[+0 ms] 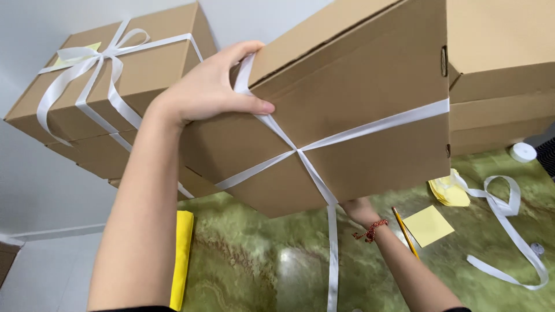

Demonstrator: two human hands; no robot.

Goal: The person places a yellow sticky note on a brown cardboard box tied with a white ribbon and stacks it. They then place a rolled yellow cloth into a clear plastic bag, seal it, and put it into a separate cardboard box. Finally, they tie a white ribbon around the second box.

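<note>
Surface: green marbled table, glossy. White wall behind; pale floor at lower left.

On the table: yellow folded cloth at left, pencil, yellow square note, stack of yellow notes, loose white ribbon strip, ribbon roll. A tied box with bow tops a stack at back left; more plain boxes at back right.

Cardboard box is held up off the table, tilted, broad face toward the camera, long axis running left to right, rising to the right. White ribbon crosses on that face; one tail hangs down.

Left hand is clamped on the box's upper left corner, thumb pressing the ribbon. Right hand is under the lower edge, mostly hidden; grip cannot be told.
</note>
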